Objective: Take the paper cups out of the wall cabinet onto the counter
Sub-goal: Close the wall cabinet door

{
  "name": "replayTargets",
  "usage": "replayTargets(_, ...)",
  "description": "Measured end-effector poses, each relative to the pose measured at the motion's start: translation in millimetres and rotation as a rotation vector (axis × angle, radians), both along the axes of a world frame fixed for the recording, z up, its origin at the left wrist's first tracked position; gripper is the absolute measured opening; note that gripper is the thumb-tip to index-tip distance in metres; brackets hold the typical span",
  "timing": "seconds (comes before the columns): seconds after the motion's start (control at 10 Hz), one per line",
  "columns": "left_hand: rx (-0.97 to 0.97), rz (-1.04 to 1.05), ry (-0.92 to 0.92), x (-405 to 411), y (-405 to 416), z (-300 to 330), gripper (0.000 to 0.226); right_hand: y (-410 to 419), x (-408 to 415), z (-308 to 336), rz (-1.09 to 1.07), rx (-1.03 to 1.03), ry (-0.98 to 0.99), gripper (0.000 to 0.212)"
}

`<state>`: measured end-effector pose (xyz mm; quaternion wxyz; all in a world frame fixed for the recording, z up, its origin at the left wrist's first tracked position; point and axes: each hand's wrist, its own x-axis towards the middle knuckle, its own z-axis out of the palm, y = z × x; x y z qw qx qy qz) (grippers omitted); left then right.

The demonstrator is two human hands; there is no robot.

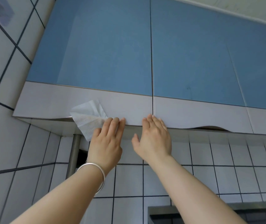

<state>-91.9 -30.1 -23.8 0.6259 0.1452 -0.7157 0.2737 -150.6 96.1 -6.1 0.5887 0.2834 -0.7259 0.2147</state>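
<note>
The wall cabinet fills the upper view, with two blue doors that have pale grey lower bands; the left door (96, 54) and the right door (201, 62) are both closed. My left hand (107, 143) reaches up to the bottom edge of the left door, fingertips on the grey band, and holds a white paper towel (88, 118) against it. My right hand (154, 138) rests with its fingertips at the bottom edge near the gap between the doors, fingers together and holding nothing. No paper cups are visible.
White tiled wall (209, 175) runs below and to the left of the cabinet. A metal pipe (74, 154) stands vertically under the cabinet's left side. A dark metal frame (161, 212) shows at the bottom right. A silver bangle (96, 172) circles my left wrist.
</note>
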Motion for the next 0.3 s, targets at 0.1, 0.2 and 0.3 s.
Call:
replayTargets(0.1,0.112,0.016,-0.082,8.6,10.3,-1.8,0.082,6.5,5.7,-0.4,0.069,0.059,-0.071,0.068)
replayTargets(0.2,0.175,0.009,-0.162,28.2,32.1,2.8,0.083,12.6,11.2,-4.9,0.159,0.09,-0.156,0.076)
replayTargets(0.3,0.218,-0.054,-0.215,47.7,52.5,-7.4,0.072,15.9,21.8,-26.0,0.242,0.015,-0.177,0.069)
